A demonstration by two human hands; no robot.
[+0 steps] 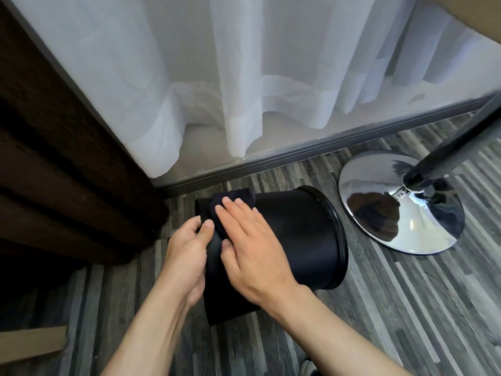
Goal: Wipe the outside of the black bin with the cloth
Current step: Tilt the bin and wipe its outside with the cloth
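The black bin lies on its side on the grey wood-pattern floor, its rimmed mouth pointing right and its base toward the left. My left hand grips the base edge, thumb on top. A dark cloth is spread on the upper wall near the base. My right hand lies flat on the cloth with fingers stretched out, pressing it against the bin. Part of the cloth is hidden under my fingers.
A chrome round stand base with a dark pole stands just right of the bin's mouth. White sheer curtains hang behind a grey floor rail. A dark brown curtain fills the left. A cardboard piece lies at lower left.
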